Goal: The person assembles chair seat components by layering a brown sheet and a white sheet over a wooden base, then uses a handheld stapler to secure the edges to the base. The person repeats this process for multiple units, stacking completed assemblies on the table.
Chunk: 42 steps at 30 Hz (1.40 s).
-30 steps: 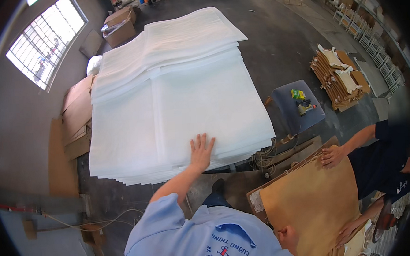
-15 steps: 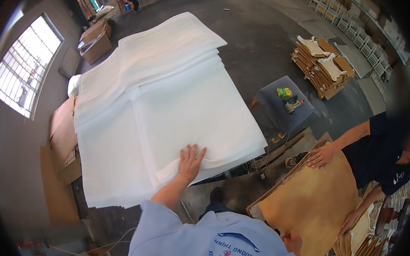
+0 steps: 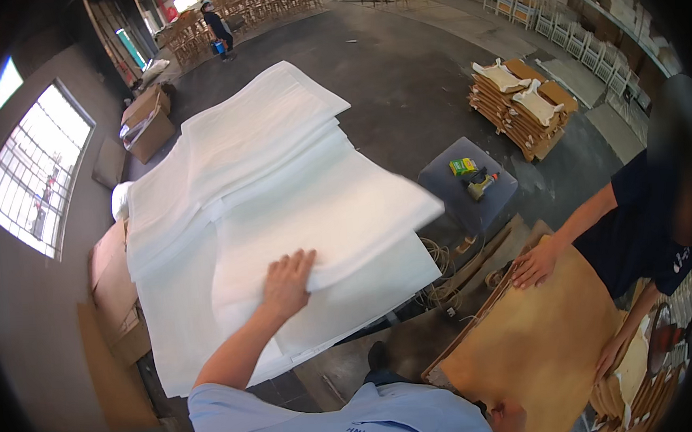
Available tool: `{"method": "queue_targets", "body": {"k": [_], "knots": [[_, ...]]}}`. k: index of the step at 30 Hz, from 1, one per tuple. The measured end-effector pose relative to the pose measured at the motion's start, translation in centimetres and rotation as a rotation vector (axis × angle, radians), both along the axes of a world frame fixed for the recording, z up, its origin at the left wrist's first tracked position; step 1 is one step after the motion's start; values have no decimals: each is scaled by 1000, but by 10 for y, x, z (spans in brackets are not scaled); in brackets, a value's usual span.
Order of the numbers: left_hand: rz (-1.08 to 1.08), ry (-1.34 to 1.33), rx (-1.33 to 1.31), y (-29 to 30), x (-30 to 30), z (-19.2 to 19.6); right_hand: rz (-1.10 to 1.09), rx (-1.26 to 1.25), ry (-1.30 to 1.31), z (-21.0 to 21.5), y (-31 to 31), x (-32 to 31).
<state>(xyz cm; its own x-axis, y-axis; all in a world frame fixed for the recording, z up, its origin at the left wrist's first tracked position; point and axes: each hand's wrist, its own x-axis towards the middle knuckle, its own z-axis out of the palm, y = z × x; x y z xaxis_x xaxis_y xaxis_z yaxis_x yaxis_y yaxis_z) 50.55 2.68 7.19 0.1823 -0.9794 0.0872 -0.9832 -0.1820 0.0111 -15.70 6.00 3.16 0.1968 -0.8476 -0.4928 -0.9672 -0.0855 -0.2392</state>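
A stack of large white foam sheets point(image 3: 344, 315) spreads out in front of me. My left hand point(image 3: 289, 283) is closed on the near edge of the top foam sheet point(image 3: 308, 238), its fingers over the upper face. That sheet's right corner is raised and blurred, baring the sheets beneath. Low in the picture, my right hand point(image 3: 507, 420) shows only in part, at the near edge of a tan wooden panel point(image 3: 536, 339); its fingers cannot be made out. A co-worker's hand point(image 3: 533, 266) lies on this panel's far edge, and the other hand point(image 3: 608, 356) is at its right side.
Beyond the sheets' right side, a grey padded stool point(image 3: 460, 205) carries a green-yellow box point(image 3: 463, 166) and a power tool point(image 3: 481, 185). Stacked brown pieces point(image 3: 521, 106) stand farther right. Cardboard boxes point(image 3: 148, 125) sit by the left wall. Another person point(image 3: 216, 30) stands far back.
My left hand has moved forward and left, drawing the top foam sheet's near edge away from me and lifting its right corner. The view has also shifted.
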Motion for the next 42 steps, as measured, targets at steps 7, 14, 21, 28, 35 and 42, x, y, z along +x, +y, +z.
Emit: {"method": "queue_targets", "body": {"k": [7, 14, 21, 28, 35, 42], "knots": [[21, -108, 23, -43, 33, 24, 66, -250, -216, -3, -7, -4], [138, 128, -224, -80, 79, 277, 28, -327, -342, -14, 5, -18], [245, 575, -323, -25, -9, 408, 34, -418, -487, -27, 10, -29], [66, 444, -192, 8, -90, 447, 115, -445, -543, -17, 12, -36], [-26, 378, -233, 84, -143, 531, -347, -3, -1165, -1, -128, 1], [-222, 577, -240, -1, -122, 542, -101, 1108, -1733, 78, -222, 146]]}}
